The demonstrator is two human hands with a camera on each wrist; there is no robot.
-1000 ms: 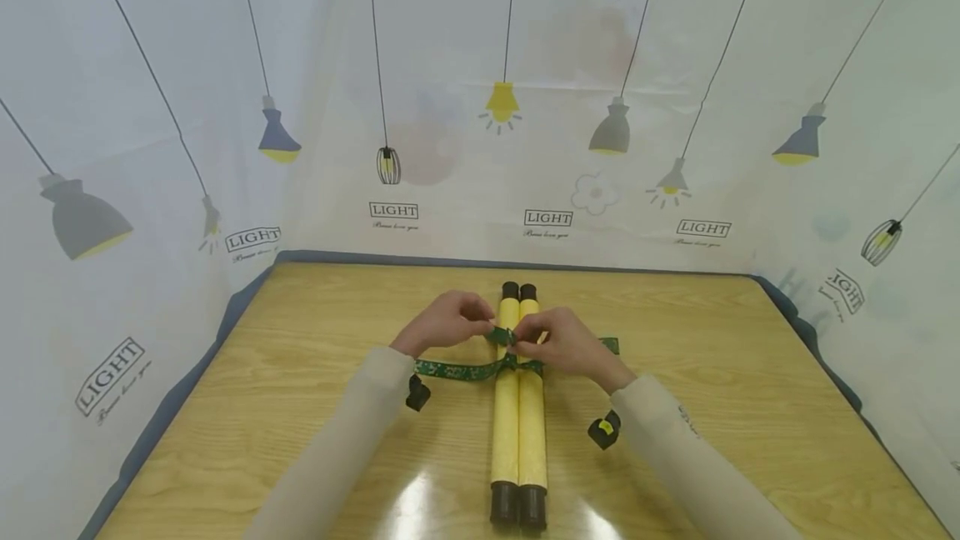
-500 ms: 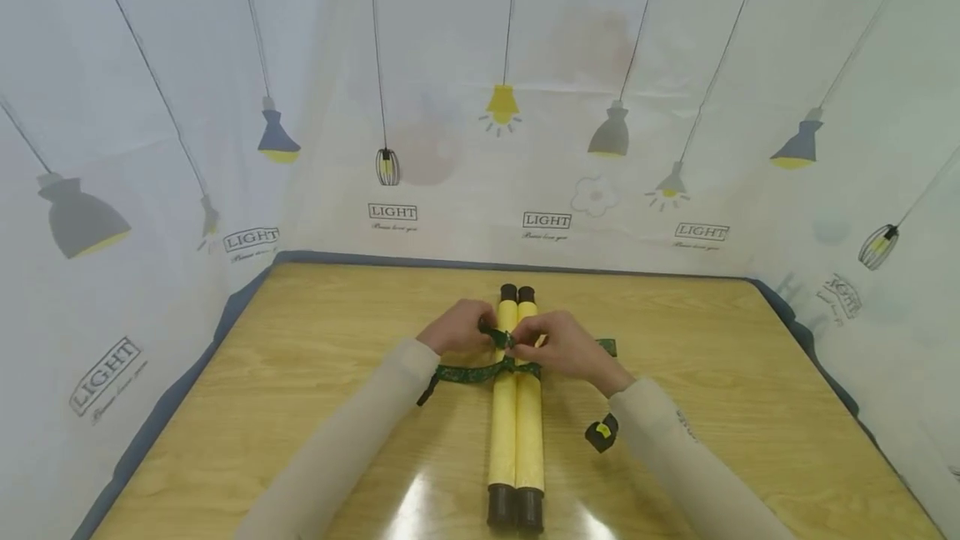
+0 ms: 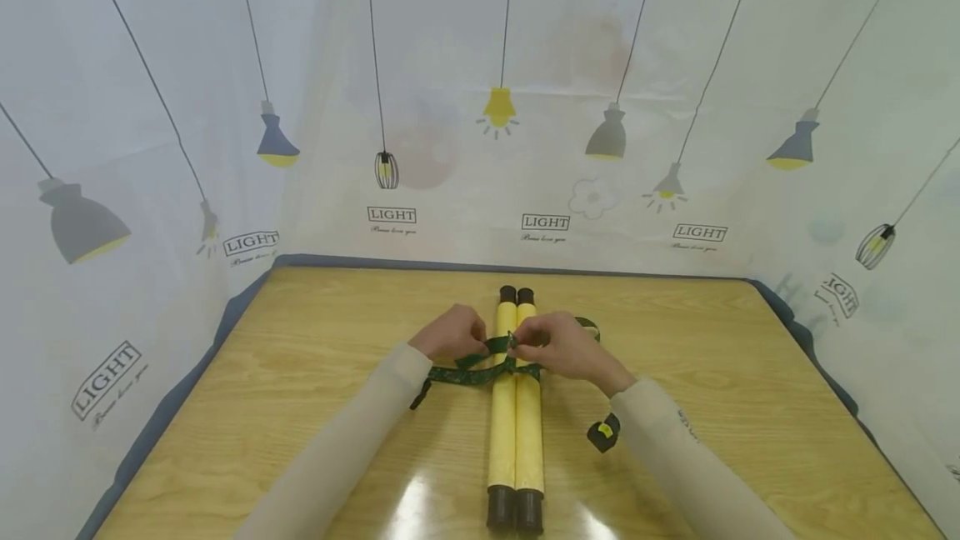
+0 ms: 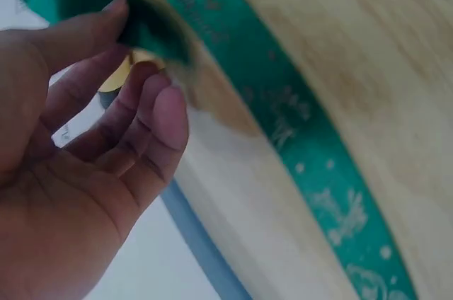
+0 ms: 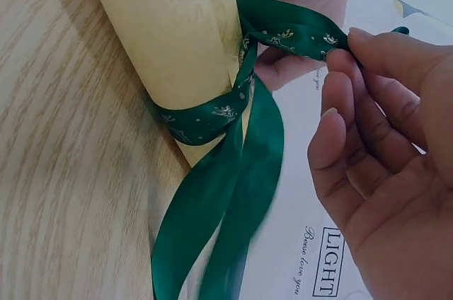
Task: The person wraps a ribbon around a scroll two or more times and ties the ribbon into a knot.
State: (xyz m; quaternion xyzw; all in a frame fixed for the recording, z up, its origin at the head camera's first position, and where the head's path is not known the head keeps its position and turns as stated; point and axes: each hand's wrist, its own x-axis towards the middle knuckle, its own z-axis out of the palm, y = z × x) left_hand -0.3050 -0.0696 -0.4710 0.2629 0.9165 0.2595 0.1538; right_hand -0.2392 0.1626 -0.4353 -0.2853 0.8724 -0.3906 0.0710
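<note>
Two pale yellow rolls with dark brown end caps, a left one (image 3: 503,432) and a right one (image 3: 529,432), lie side by side. A green ribbon (image 5: 205,123) with light printed motifs is wrapped round them, knotted on top. My left hand (image 3: 452,333) is left of the knot; in the left wrist view its thumb and forefinger pinch a ribbon piece, while another length (image 4: 283,116) runs past below. Just right of the knot, my right hand (image 3: 558,346) pinches a ribbon loop between thumb and forefinger, other fingers loosely bent. Two loose tails hang in the right wrist view.
The rolls rest on a wood-grain table (image 3: 337,432) with a blue-grey edging. A small black thing with a yellow patch (image 3: 603,432) is below the right wrist. A white cloth (image 3: 450,23) printed with lamps surrounds the table.
My left hand has dropped slightly nearer, and a ribbon piece now stretches left from the knot beneath it. Ribbon right of my right hand now curls up behind it. The rolls stay put.
</note>
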